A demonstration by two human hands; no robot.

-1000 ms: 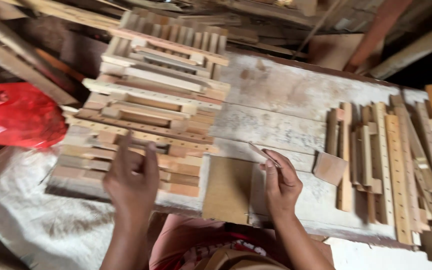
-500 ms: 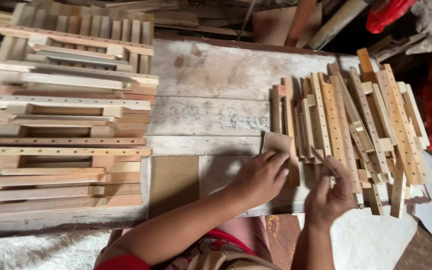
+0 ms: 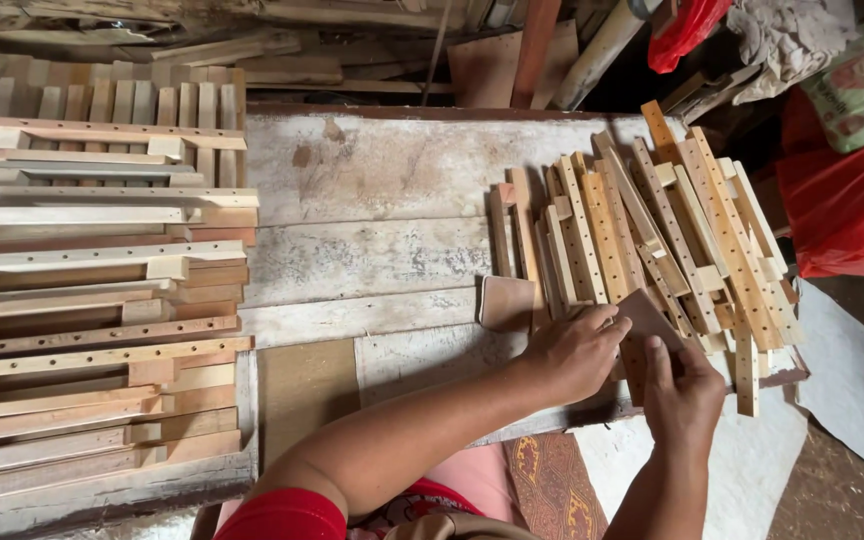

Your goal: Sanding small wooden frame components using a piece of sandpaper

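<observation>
- Currently: whitewashed plank workbench [image 3: 372,180], head view.
- Stacked wooden frames [image 3: 92,290] fill its left side, well apart from both hands.
- Pile of drilled wooden slats [image 3: 642,230] at right edge.
- Left hand [image 3: 577,350] reaches across, fingers pressed on the pile's near end.
- Right hand [image 3: 687,385] pinches a brown sandpaper piece [image 3: 642,315] against the slats.
- Second brown square [image 3: 507,302] lies just left, untouched.

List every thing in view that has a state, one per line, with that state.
left hand: fingers spread, pressing on the strips
right hand: pinching a brown sandpaper piece
drilled wooden strips: loose pile, lying flat, fanned out
assembled wooden frames: stacked flat
brown square pad: lying flat, untouched
cardboard sheet: flat on the workbench
</observation>
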